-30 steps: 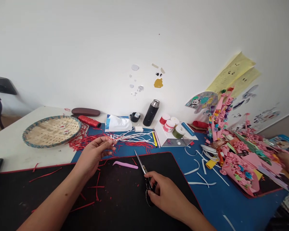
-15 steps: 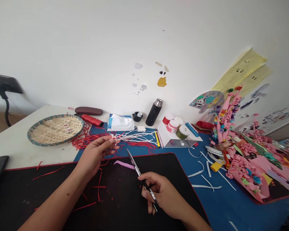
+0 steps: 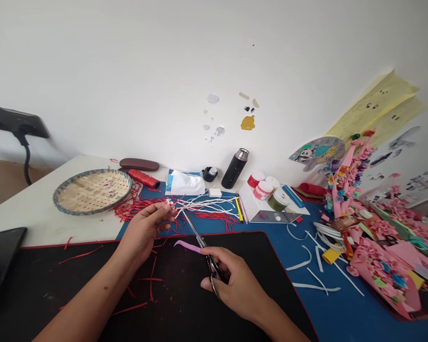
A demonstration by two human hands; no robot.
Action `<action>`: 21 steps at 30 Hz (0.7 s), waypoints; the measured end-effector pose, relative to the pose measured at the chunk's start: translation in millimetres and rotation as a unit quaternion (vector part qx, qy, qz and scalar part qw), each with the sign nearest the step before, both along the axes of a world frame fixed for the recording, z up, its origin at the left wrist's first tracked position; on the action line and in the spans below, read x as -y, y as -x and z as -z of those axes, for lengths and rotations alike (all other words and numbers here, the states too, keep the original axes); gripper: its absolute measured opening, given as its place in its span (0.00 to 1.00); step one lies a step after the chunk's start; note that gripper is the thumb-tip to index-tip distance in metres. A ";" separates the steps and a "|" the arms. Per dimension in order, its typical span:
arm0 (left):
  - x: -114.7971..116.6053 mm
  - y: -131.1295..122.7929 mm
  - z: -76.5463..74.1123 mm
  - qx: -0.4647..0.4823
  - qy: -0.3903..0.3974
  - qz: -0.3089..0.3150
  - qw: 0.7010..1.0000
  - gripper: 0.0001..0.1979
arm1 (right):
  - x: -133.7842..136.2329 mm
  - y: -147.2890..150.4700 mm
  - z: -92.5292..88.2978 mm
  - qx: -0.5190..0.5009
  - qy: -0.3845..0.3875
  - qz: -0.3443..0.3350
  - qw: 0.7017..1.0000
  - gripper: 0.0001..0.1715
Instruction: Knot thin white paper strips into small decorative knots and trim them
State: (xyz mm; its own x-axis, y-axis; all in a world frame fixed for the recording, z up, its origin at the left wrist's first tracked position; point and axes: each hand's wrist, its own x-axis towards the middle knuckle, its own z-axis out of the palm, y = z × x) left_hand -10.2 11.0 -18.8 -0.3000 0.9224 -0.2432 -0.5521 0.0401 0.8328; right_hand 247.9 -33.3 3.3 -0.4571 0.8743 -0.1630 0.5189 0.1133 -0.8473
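Observation:
A small red-and-white cord knot (image 3: 170, 203) is pinched between the thumb and fingers of my left hand (image 3: 148, 228). My right hand (image 3: 231, 275) has its fingers in the handles of a pair of scissors (image 3: 197, 233). The scissor blades point up and left, their tips close to the knot; whether they touch a cord I cannot tell. Under the blades lies a purple curved-tip tool (image 3: 187, 246) on the black mat (image 3: 178, 313). White cords (image 3: 210, 205) and red cords (image 3: 135, 206) spread out behind my left hand.
A woven basket (image 3: 92, 192) and a red thread spool (image 3: 143, 178) stand at the back left. A black flask (image 3: 235, 168), paint jars (image 3: 263, 190) and white strips (image 3: 317, 287) are to the right, beside pink paper flowers (image 3: 378, 266). A tablet-like device (image 3: 3, 266) lies far left.
My right hand has turned the scissors and brought their tips up near the knot in my left hand. The view has shifted slightly left.

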 end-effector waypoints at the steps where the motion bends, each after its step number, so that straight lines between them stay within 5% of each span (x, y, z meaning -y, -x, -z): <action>1: -0.1 0.0 0.0 -0.001 0.004 0.001 1.000 0.21 | -0.8 0.3 -0.4 0.007 -0.013 -0.006 1.000 0.32; 21: -0.7 -2.0 4.5 -0.021 0.021 0.016 0.999 0.18 | -9.7 11.0 -3.4 0.124 -0.118 -0.075 0.982 0.35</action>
State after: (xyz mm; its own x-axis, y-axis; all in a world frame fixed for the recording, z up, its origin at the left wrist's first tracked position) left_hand -8.2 11.7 -23.3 -0.2808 0.9210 -0.2702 -0.5145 0.0933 0.8524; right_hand 236.9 -23.6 6.7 -0.5547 0.8276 -0.0862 0.6693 0.3822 -0.6372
